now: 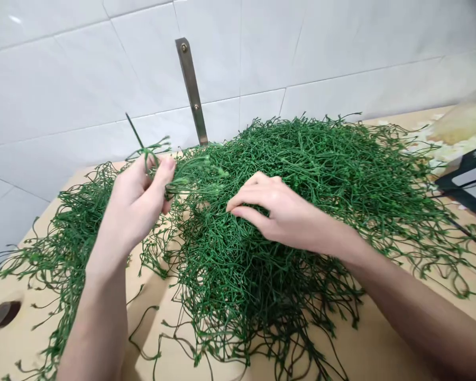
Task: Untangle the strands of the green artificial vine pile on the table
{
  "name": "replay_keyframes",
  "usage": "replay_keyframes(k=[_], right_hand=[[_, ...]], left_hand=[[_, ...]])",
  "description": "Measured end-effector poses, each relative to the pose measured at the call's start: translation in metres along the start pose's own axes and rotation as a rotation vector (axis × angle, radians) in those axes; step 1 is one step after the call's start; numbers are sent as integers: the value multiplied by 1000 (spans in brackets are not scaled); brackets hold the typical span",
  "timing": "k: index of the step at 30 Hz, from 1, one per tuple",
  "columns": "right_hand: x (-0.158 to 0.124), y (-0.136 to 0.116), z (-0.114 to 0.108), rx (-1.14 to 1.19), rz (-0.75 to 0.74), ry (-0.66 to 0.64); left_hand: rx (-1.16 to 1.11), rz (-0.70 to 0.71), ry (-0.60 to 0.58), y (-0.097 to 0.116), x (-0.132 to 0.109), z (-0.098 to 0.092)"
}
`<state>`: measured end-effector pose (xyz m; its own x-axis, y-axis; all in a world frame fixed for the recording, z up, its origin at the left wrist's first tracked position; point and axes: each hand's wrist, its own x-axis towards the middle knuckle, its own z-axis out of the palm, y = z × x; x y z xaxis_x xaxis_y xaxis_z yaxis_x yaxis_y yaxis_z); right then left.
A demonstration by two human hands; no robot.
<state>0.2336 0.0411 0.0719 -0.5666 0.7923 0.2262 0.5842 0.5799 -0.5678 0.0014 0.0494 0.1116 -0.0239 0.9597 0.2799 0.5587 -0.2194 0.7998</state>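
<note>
My left hand [145, 185] is closed around a small bunch of green plastic stems [196, 174]. Their forked tips fan out to the right, blurred by motion, and one straight dark stem sticks up above the fist. A large tangled heap of the same thin stems [238, 264] covers the middle of the table. Over this heap my right hand [264, 206] has thumb and fingertips pressed together in a pinch. Whatever lies between those fingertips is too small to make out against the green.
A second heap of stems [79, 222] spreads along the left side of the wooden table [150, 307], near a round hole [2, 316]. A metal bracket strip [192, 90] stands against the white tiled wall [262, 47]. At the right edge is a black-framed object [466, 174].
</note>
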Motion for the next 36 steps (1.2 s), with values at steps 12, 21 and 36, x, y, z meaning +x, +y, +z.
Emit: replay_keyframes(k=[12, 21, 36], right_hand=[[-1, 10, -19, -109, -39, 354], [3, -2, -6, 245, -14, 167], [5, 16, -7, 202, 47, 32]], left_hand=[[0, 75, -208, 8, -9, 18], [79, 225, -299, 0, -6, 33], [-202, 88, -543, -14, 3, 30]])
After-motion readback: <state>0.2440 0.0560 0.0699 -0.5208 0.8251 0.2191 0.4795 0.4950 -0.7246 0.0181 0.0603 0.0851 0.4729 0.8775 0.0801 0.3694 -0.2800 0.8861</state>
